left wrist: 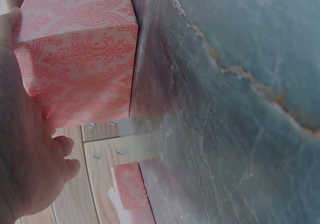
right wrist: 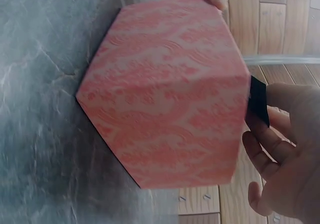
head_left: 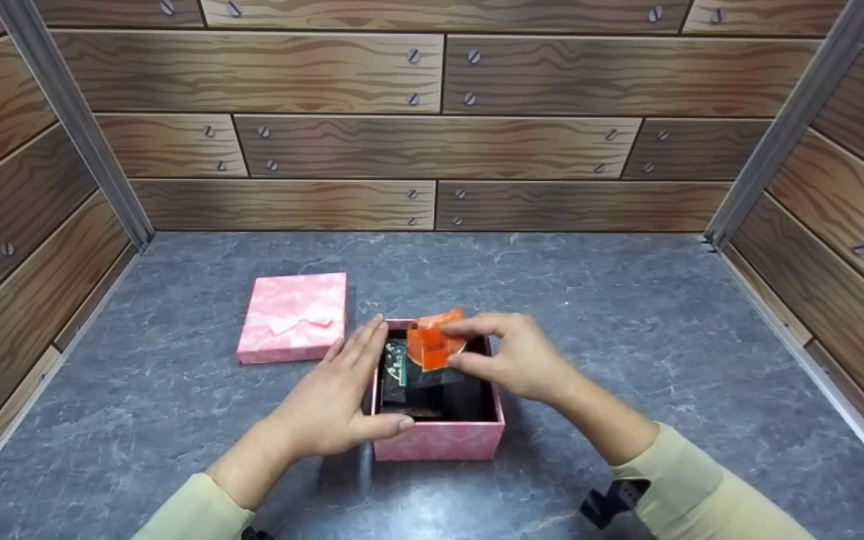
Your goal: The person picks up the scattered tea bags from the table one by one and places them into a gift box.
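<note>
A pink patterned gift box [head_left: 438,441] stands with its top off and dark contents inside. My left hand [head_left: 331,401] lies along its left side, fingers extended to the far left corner and thumb on the front rim. Over the box's right half, my right hand [head_left: 518,356] pinches a flat orange packet [head_left: 434,346] between thumb and forefinger, tilted above the opening. A black piece [right wrist: 257,102] shows at the right fingers in the right wrist view. Beside the packet, a dark item with a green-and-white pattern [head_left: 396,364] shows inside the box; its lower part is hidden.
The pink lid [head_left: 297,304] with a ribbon bow lies on the grey marbled table [head_left: 627,300], behind and left of the box. Wood-plank-patterned walls [head_left: 432,146] close in the back and both sides.
</note>
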`<state>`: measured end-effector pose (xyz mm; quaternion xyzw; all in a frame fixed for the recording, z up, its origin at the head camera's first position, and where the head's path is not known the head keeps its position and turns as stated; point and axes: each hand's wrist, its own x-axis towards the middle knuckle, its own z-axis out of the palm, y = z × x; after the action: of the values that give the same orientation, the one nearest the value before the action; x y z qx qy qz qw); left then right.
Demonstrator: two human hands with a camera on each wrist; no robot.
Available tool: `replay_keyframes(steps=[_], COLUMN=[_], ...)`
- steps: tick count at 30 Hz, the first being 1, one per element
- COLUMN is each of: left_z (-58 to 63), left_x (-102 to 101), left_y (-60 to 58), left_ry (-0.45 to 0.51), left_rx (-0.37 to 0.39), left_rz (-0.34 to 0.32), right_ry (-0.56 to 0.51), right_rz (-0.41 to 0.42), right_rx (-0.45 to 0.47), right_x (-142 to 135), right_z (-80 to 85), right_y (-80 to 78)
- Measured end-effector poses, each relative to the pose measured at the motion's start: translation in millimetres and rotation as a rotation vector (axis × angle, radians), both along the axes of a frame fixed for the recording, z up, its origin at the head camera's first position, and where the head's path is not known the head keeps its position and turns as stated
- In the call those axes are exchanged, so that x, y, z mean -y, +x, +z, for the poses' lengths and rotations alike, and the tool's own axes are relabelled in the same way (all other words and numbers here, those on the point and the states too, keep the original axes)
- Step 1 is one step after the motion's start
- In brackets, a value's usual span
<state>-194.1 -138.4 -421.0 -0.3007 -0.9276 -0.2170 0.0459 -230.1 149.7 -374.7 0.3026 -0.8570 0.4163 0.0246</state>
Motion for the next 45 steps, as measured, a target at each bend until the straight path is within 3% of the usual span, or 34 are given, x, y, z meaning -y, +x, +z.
replay_keyframes(steps=[12, 23, 45], left_z=[0.1, -0.6, 0.3], left_x=[0.4, 1.0, 1.0], left_y=[-0.8, -0.4, -0.4], left_ry=[-0.002, 0.005, -0.024], left_rx=[0.007, 0.013, 0.009], left_rz=[-0.003, -0.003, -0.001], right_ry=[0.166, 0.408, 0.534], right_rz=[0.065, 0.085, 0.081], right_rx=[-0.249, -0.216, -0.252], right_x=[23.8, 32.0, 36.1], right_z=[-11.5, -10.4, -12.7], right_y=[-2.8, -0.6, -0.5])
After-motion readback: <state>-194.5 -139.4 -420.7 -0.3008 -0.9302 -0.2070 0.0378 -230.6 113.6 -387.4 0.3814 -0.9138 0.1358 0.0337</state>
